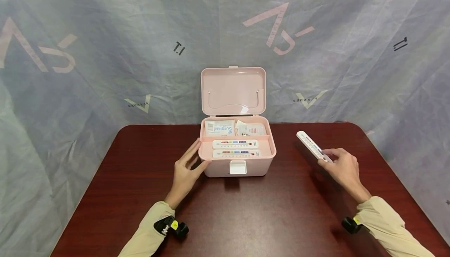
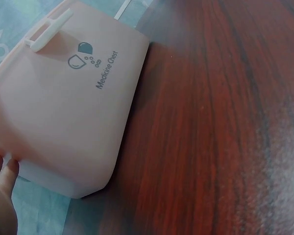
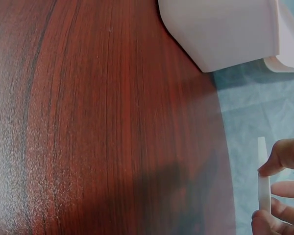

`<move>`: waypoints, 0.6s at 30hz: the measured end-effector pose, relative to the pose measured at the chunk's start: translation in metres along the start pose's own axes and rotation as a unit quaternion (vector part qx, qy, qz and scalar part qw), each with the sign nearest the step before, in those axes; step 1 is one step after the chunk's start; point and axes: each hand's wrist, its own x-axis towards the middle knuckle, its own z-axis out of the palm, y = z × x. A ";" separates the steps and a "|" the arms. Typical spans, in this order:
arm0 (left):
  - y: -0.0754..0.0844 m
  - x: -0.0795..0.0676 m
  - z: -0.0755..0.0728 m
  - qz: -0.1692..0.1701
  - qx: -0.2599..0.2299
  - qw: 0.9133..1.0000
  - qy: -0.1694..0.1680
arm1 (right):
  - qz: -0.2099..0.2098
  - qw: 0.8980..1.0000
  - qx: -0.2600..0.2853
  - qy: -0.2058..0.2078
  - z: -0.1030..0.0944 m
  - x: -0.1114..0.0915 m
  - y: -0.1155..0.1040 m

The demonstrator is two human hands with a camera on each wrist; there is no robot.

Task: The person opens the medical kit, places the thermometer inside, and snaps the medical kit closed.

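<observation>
Right hand (image 1: 342, 167) pinches one thermometer (image 1: 311, 143), held right of the pink box (image 1: 218, 170), well apart from it. Head view: left hand (image 1: 185, 173) is spread wide at the box's front left corner, thumb at the front, fingers along the side. Box stands on the bench (image 1: 246, 214), lid (image 1: 233, 87) up. Two more thermometers, an upper one (image 1: 234, 144) and a lower one (image 1: 236, 153), lie side by side in front of the divider (image 1: 267, 136); behind it sit a "Surgical" packet (image 1: 219, 128) and a clear packet (image 1: 251, 129). So, as it stands: lid open, two thermometers inside, third outside. Not done: third not set down, lid not closed. Into or out of the box, can't tell from this.

Left wrist view: front wall reads "Medicine Chest", white latch (image 2: 50, 32) stands out from it, unfastened. Left hand's fingertips touch the box's side; seems to be steadying it. Rest of that hand is cropped.

Right wrist view: same thermometer seen edge-on between thumb and fingers, grip narrow, looks clear of the bench. Box is at top, not touching the thermometer. Scale not readable here.
</observation>
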 end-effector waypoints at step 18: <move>0.001 -0.001 0.001 -0.005 -0.006 1.000 0.001 | -0.034 0.999 0.015 0.006 -0.001 0.002 -0.010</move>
